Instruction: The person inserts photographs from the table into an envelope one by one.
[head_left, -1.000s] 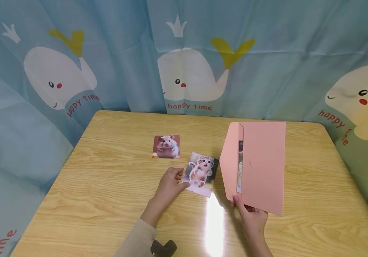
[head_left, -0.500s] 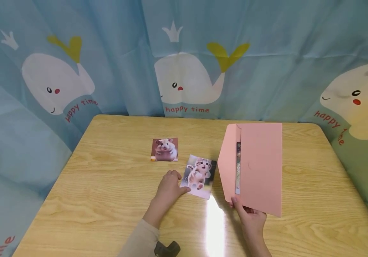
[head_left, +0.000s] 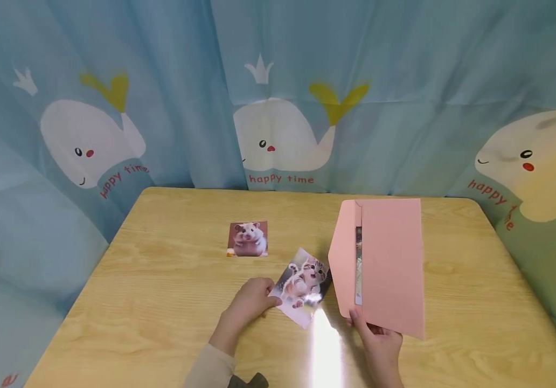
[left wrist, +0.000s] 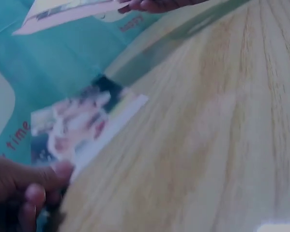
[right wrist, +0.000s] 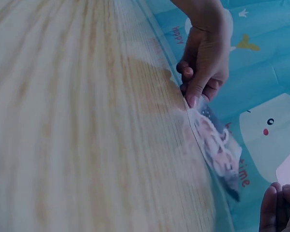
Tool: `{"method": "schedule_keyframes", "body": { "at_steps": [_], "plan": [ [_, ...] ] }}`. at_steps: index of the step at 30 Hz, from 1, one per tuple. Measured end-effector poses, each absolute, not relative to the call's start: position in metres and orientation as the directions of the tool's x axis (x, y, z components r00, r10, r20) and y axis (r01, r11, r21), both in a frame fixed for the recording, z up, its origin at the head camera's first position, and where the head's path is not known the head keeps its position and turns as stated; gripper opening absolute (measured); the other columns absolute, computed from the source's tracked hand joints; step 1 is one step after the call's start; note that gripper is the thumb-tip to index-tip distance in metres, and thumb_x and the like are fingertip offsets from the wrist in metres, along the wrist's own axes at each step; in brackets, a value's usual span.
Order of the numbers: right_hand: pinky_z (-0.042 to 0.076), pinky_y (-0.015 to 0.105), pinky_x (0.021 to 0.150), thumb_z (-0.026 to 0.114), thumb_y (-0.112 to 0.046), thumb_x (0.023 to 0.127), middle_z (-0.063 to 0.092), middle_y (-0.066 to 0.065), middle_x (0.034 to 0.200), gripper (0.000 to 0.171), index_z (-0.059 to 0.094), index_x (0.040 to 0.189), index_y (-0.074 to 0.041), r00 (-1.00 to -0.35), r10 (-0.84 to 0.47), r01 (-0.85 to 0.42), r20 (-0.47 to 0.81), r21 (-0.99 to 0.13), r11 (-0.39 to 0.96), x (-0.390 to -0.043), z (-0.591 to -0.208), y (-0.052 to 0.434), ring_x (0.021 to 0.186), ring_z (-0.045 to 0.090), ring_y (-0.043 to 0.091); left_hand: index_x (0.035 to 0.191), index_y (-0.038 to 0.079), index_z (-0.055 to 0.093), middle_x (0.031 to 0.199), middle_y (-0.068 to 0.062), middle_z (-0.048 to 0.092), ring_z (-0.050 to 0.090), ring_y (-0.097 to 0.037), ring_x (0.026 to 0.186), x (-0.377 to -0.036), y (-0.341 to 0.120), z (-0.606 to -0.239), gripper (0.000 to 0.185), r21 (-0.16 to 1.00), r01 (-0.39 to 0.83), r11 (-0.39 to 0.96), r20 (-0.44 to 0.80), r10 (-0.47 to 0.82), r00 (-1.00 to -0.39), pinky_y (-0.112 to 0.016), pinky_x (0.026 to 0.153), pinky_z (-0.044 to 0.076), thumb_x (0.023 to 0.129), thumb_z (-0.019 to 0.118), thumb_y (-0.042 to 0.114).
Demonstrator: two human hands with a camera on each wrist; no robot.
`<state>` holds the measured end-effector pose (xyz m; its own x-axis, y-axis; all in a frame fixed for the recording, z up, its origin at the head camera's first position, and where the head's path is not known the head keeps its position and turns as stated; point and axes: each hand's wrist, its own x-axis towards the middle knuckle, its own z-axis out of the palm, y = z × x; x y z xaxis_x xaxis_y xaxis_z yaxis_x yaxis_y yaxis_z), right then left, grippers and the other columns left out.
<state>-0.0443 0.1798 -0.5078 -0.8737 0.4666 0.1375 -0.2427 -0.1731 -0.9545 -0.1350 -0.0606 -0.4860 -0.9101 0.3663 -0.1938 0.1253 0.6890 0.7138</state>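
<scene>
From the head camera I see a light wooden table (head_left: 161,302) set against a blue curtain (head_left: 404,108) printed with white whales and the words "happy time". My left hand (head_left: 249,305) pinches the near left corner of a kitten photo (head_left: 302,284), thumb and fingers curled onto it; the photo is tilted, its left side lifted off the table while its lower right corner sits by a bright glare on the wood. In the left wrist view the same kitten photo (left wrist: 82,123) is blurred, with the fingertips (left wrist: 36,195) at its near edge. In the right wrist view the left hand (right wrist: 205,58) shows from the other side, and the photo (right wrist: 217,152) rises at a slant from the table (right wrist: 77,125). My right hand (head_left: 377,337) grips the bottom edge of a pink envelope (head_left: 394,264) and holds it upright, just to the right of the kitten photo. The envelope's flap (head_left: 343,258) is open toward the left, and the edge of 1 card or photo (head_left: 358,264) shows inside the opening. Farther back on the table, well apart from both hands, 1 hamster photo (head_left: 247,238) lies flat.
</scene>
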Motion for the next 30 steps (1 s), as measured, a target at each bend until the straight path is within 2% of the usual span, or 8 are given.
{"method": "schedule_keyframes", "body": {
  "at_steps": [3,8,11,14,17,22,27,30],
  "plan": [
    [0.055,0.024,0.063,0.065,0.017,0.078,0.069,0.006,0.078,0.026,0.053,0.1,0.01,-0.879,0.466,-0.183,0.099,-0.973,-0.139,-0.039,-0.51,0.178,0.06,0.068,0.016,0.066,0.008,0.048,0.054,0.005,0.047,0.044,-0.004,0.039,-0.128,-0.067,-0.493,0.028,0.815,0.03,0.578,-0.231,0.372,-0.899,-0.018,0.043,0.039,0.084,0.069,0.011],
    [0.054,0.021,0.057,0.066,0.017,0.077,0.069,0.005,0.072,0.023,0.054,0.095,0.01,-0.866,0.493,-0.154,0.077,-0.981,-0.117,-0.034,-0.511,0.174,0.056,0.067,0.014,0.078,-0.001,0.057,0.067,-0.003,0.063,0.049,-0.006,0.045,-0.122,-0.073,-0.499,0.014,0.913,-0.096,0.398,-0.245,0.343,-0.907,-0.018,0.043,0.044,0.089,0.062,0.007],
    [0.053,0.021,0.054,0.067,0.017,0.076,0.068,0.005,0.069,0.022,0.055,0.093,0.009,-0.854,0.518,-0.127,0.048,-0.985,-0.119,-0.035,-0.511,0.173,0.054,0.066,0.014,0.081,-0.003,0.056,0.073,-0.008,0.066,0.052,-0.007,0.05,-0.123,-0.072,-0.502,0.016,0.934,-0.124,0.335,-0.222,0.272,-0.936,-0.019,0.047,0.049,0.091,0.059,0.009],
    [0.053,0.021,0.055,0.068,0.016,0.076,0.068,0.004,0.068,0.022,0.055,0.091,0.008,-0.846,0.533,-0.094,0.017,-0.989,-0.117,-0.035,-0.51,0.172,0.053,0.065,0.013,0.082,-0.003,0.055,0.075,-0.011,0.067,0.054,-0.009,0.052,-0.122,-0.07,-0.503,0.02,0.947,-0.118,0.3,-0.178,0.18,-0.967,-0.021,0.05,0.051,0.092,0.061,0.012],
    [0.054,0.021,0.055,0.068,0.017,0.075,0.068,0.003,0.068,0.021,0.057,0.09,0.006,-0.836,0.549,-0.073,-0.004,-0.99,-0.118,-0.033,-0.51,0.171,0.052,0.065,0.012,0.085,-0.003,0.058,0.076,-0.013,0.068,0.055,-0.009,0.053,-0.12,-0.067,-0.503,0.021,0.951,-0.079,0.299,-0.112,0.094,-0.989,-0.021,0.048,0.049,0.092,0.06,0.016],
    [0.055,0.023,0.055,0.068,0.019,0.074,0.069,0.003,0.068,0.023,0.059,0.088,0.003,-0.823,0.568,-0.082,-0.01,-0.987,-0.137,-0.033,-0.511,0.17,0.052,0.065,0.013,0.091,-0.002,0.062,0.079,-0.016,0.068,0.055,-0.007,0.054,-0.115,-0.059,-0.497,0.022,0.964,-0.025,0.264,-0.022,-0.013,-1.0,-0.02,0.05,0.048,0.095,0.057,0.019],
    [0.054,0.023,0.053,0.068,0.019,0.074,0.068,0.003,0.07,0.027,0.058,0.092,0.001,-0.819,0.573,-0.122,0.034,-0.986,-0.115,-0.037,-0.51,0.171,0.052,0.065,0.013,0.096,-0.006,0.062,0.079,-0.018,0.067,0.057,-0.008,0.055,-0.115,-0.051,-0.485,0.025,0.993,-0.034,0.111,-0.025,-0.083,-0.996,-0.021,0.056,0.052,0.094,0.059,0.019],
    [0.055,0.025,0.053,0.068,0.018,0.075,0.068,0.003,0.071,0.027,0.057,0.095,0.002,-0.817,0.574,-0.134,0.058,-0.987,-0.091,-0.041,-0.507,0.173,0.052,0.065,0.014,0.097,-0.01,0.061,0.078,-0.018,0.067,0.056,-0.008,0.053,-0.117,-0.046,-0.476,0.026,0.999,-0.047,0.002,-0.046,-0.081,-0.996,-0.022,0.055,0.052,0.092,0.061,0.015]
  ]
}}
